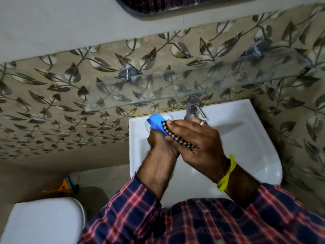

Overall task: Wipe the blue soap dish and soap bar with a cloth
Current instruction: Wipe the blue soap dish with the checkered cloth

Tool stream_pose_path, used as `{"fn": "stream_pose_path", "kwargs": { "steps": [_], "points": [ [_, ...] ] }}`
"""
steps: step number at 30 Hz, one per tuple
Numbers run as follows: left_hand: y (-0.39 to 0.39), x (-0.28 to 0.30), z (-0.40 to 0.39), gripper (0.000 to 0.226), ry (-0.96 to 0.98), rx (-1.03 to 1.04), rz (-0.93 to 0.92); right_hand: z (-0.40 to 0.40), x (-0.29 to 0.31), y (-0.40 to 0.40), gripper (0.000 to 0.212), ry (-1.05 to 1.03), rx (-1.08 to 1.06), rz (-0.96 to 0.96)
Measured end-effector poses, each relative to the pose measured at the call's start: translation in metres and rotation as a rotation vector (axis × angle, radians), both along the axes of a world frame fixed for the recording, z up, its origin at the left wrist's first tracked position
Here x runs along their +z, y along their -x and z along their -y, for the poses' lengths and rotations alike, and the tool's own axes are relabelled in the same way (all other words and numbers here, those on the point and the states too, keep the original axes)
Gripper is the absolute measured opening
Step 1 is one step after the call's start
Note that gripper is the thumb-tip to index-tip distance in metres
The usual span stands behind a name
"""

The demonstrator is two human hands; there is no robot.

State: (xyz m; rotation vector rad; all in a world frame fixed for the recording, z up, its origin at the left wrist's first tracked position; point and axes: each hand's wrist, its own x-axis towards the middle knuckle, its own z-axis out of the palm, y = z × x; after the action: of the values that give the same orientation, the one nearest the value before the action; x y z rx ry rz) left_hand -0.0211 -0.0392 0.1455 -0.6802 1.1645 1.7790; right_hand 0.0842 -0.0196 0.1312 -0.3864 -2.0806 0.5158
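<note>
The blue soap dish [155,123] is held tilted above the left part of the white sink [246,138]. My left hand [162,144] grips it from below. My right hand [197,143], with a ring and a yellow wrist thread, presses a black-and-white checked cloth [174,135] against the dish's right side. Only a strip of the cloth shows between my palms. The soap bar is not visible.
A steel tap [192,108] stands at the sink's back edge, just beyond my right hand. A glass shelf [140,95] juts from the leaf-patterned tiled wall above the sink. A white toilet lid [44,221] lies lower left, with an orange object [63,188] behind it.
</note>
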Motion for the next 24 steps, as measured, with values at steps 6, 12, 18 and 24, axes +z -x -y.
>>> {"fn": "stream_pose_path", "kwargs": {
  "steps": [6, 12, 18, 24],
  "points": [
    [0.003, -0.012, 0.000, 0.051, -0.074, -0.110, -0.047, -0.002, -0.003, -0.009, 0.037, 0.093, -0.007, 0.055],
    [0.022, -0.013, 0.007, 0.067, -0.133, -0.014, -1.163, -0.004, 0.003, -0.011, 0.037, 0.154, -0.047, 0.076],
    [0.028, -0.008, -0.003, 0.076, -0.085, 0.012, -1.063, 0.005, 0.005, -0.007, 0.032, 0.251, 0.123, 0.082],
    [0.029, -0.016, -0.002, 0.073, -0.022, 0.066, -0.939, -0.001, 0.005, -0.020, 0.032, 0.153, 0.150, 0.114]
  ]
}}
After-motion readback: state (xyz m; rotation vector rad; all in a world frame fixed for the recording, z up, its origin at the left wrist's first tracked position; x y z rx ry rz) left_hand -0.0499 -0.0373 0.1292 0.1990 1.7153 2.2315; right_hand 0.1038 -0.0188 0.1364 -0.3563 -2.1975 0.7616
